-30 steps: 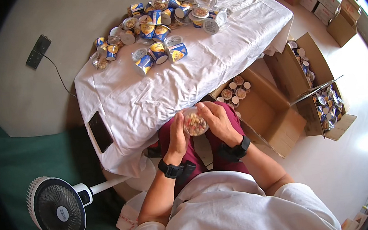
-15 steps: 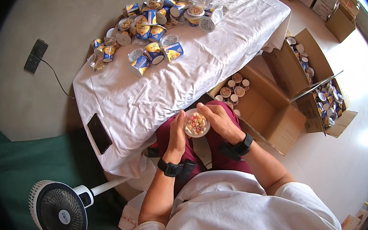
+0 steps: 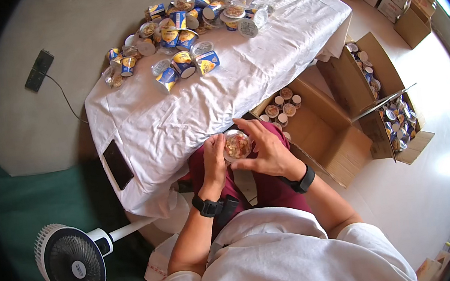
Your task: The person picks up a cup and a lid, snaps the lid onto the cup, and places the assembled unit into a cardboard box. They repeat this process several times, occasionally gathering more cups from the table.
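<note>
Showing, in the head view, the left hand [image 3: 214, 157] and right hand [image 3: 265, 150] with fingers closed around a small round clear plastic cup of brownish food [image 3: 236, 145], held above the lap at the near edge of the white-clothed table [image 3: 189, 117]. An open cardboard box [image 3: 317, 131] stands to the right.

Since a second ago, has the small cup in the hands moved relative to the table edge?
No clear move. The cup stays over the lap just below the white table's edge, between the left hand and right hand.
</note>
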Motion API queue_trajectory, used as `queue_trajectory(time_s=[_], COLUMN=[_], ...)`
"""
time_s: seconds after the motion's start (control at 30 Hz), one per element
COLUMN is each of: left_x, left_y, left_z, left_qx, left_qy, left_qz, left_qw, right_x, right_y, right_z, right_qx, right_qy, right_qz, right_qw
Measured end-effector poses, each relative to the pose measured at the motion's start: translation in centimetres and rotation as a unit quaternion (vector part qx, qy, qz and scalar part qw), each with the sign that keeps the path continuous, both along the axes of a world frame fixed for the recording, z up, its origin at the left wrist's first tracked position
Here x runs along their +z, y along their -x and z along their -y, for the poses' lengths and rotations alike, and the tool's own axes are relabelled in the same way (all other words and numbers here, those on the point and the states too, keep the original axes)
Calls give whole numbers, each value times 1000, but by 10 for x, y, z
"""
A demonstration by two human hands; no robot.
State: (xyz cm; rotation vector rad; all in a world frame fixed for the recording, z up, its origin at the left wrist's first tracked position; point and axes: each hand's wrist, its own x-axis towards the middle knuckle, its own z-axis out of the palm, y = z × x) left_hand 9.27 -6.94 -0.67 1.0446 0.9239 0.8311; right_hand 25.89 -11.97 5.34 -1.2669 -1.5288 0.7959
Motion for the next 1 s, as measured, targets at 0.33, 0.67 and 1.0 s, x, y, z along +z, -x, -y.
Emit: queue_trajectory(time_s=[0.33, 0.67, 1.0], left_x=[29, 25, 21], left_y=[-27, -73, -138], left_z=[1, -20, -41], left_qx=[-43, -73, -235], left_qy=[38, -44, -92], left_qz=[-7, -135, -37], left_qw=[998, 987, 967], right_x=[-22, -38, -76], right_y=[-28, -77, -153], right_z=[1, -6, -28], right_qx=[-15, -88, -107], right_qy=[170, 129, 193], right_qz=[-280, 29, -325], right_qw=[945, 987, 920])
